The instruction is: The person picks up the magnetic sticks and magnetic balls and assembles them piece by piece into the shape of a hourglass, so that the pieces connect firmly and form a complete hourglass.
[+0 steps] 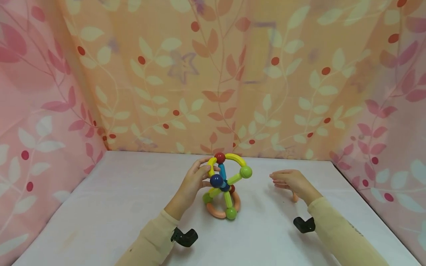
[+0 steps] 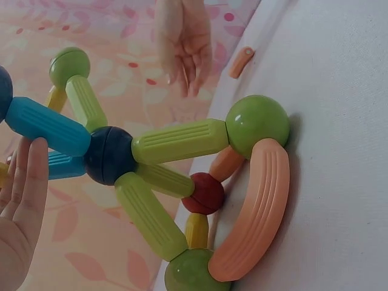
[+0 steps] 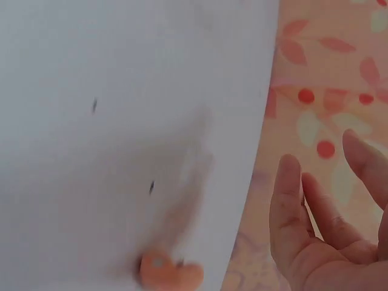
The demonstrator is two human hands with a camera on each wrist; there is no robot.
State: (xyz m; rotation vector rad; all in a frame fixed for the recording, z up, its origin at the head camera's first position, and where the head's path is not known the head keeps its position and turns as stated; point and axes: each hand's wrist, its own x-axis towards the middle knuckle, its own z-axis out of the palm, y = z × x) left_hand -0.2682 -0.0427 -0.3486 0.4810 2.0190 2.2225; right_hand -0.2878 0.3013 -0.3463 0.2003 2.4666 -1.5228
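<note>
A magnetic ball-and-rod structure (image 1: 227, 194) stands on the table. Its base joins green balls (image 2: 257, 124) and a dark red ball (image 2: 207, 193) with curved orange rods (image 2: 257, 215); green rods rise to a dark blue ball (image 2: 110, 155). Higher up are light blue rods, a red ball (image 1: 219, 158) and curved yellow rods (image 1: 235, 159). At the upper left, my left hand (image 1: 190, 184) grips the structure by a yellow rod, thumb in front and fingers partly hidden behind. My right hand (image 1: 297, 183) hovers to the right, holding nothing, fingers extended.
A loose orange piece (image 3: 170, 271) lies on the white tabletop (image 1: 110, 207) below my right hand. Floral cloth (image 1: 213, 74) hangs behind the table and along both sides. Small dark specks (image 3: 151, 187) mark the tabletop.
</note>
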